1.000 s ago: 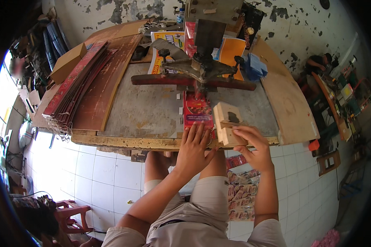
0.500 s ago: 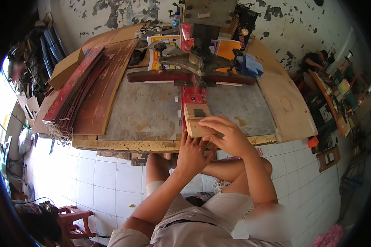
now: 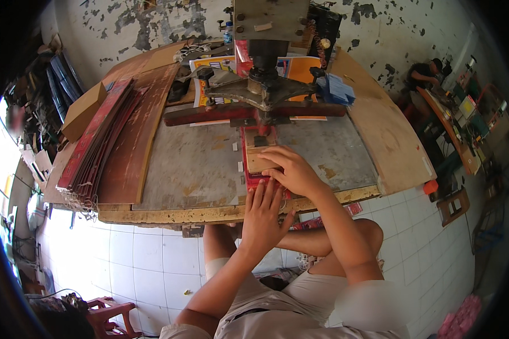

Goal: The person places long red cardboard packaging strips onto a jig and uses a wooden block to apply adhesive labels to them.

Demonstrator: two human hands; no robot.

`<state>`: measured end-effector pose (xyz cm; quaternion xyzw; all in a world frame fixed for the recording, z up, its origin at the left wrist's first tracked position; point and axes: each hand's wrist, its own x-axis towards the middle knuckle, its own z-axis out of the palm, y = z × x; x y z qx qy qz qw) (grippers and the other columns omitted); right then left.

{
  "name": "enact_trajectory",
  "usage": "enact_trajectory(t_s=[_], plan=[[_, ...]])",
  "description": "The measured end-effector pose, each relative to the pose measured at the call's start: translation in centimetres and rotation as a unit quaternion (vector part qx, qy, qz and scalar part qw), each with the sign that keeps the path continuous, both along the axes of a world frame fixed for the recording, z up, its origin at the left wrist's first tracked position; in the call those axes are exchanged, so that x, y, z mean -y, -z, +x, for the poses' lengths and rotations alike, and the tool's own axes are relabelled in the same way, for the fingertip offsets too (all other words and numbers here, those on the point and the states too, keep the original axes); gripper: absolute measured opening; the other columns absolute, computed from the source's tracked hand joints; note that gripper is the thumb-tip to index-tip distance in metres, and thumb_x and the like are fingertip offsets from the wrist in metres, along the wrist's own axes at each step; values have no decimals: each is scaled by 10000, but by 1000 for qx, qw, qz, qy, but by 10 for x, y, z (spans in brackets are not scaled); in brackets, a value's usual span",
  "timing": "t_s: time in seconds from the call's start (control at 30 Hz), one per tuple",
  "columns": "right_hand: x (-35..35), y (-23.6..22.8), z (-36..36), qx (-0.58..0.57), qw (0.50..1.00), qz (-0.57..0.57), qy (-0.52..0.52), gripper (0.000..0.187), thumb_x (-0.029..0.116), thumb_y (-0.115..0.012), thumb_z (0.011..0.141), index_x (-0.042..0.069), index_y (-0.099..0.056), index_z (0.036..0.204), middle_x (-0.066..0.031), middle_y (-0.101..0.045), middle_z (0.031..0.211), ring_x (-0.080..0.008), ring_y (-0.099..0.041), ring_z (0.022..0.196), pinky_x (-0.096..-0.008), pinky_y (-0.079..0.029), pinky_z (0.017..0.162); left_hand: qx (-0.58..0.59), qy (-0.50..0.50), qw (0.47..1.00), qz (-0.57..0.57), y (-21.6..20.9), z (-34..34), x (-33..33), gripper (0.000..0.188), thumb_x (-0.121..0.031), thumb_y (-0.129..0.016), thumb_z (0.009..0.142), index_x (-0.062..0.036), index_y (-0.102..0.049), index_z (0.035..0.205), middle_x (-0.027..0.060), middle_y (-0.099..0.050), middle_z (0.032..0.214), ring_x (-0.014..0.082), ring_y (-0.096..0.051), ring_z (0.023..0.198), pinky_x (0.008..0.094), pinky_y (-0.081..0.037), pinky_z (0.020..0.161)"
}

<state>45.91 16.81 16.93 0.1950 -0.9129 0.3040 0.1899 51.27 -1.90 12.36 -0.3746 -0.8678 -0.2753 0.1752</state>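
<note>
A pale wooden block lies on a red strip at the middle of the grey table board. My right hand grips the block from its right, fingers over the top and thumb at the near edge. Flat on the near end of the red strip, close to the table's front edge, rests my left hand, its fingers stretched out. Just beyond the block stands a metal press with a wide dark red crossbar. Part of the strip is hidden under the block and my hands.
On the left side of the table lies a stack of red strips with strings at their ends, beside a cardboard box. Blue papers sit right of the press. A red stool stands lower left. Another person works far right.
The wooden block has gone forward, away from me, under my right hand, and now lies close to the press. My left hand has flattened on the strip. The whole view has shifted slightly.
</note>
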Motion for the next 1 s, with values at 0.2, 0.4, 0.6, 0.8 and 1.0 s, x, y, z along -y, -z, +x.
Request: enact_trajectory(t_s=[0.2, 0.4, 0.6, 0.8, 1.0], plan=[[-1, 2, 2, 0, 1000, -11, 0, 485, 12, -779, 897, 82, -720, 1374, -105, -675, 1413, -338, -639, 1298, -435, -546, 1105, 10, -4, 1000, -4, -2, 1, 0, 701, -428, -691, 1002, 17, -560, 1528, 275, -527, 1592, 456, -446, 1526, 606, -309, 1273], [0, 3, 0, 5, 1000, -29, -5, 466, 63, -819, 891, 85, -732, 1348, -96, -663, 1424, -332, -639, 1296, -436, -549, 1094, 20, -4, 1000, -6, -1, 1, 1, 689, -409, -691, 998, 15, -562, 1526, 275, -524, 1595, 450, -438, 1536, 609, -307, 1275], [-2, 1, 2, -55, 998, -6, 4, 444, 98, -853, 877, 92, -749, 1309, -79, -660, 1383, -323, -643, 1279, -435, -560, 1062, 29, -1, 1000, -6, -3, 1, 1, 684, -399, -700, 988, 15, -571, 1518, 274, -515, 1607, 447, -430, 1548, 617, -300, 1279], [-3, 5, -3, -68, 998, -2, 12, 431, 120, -874, 868, 88, -755, 1281, -76, -669, 1346, -316, -649, 1240, -432, -562, 1040, 33, -2, 999, -12, -2, 0, 1, 696, -402, -705, 987, 9, -566, 1530, 258, -502, 1630, 435, -415, 1566, 616, -296, 1282], [0, 3, -3, -66, 997, -24, 27, 419, 162, -870, 878, 58, -742, 1263, -83, -662, 1321, -326, -634, 1230, -451, -551, 1047, 33, -2, 999, -11, -1, 0, 2, 712, -401, -709, 985, 6, -553, 1547, 248, -485, 1649, 430, -412, 1570, 612, -291, 1286]])
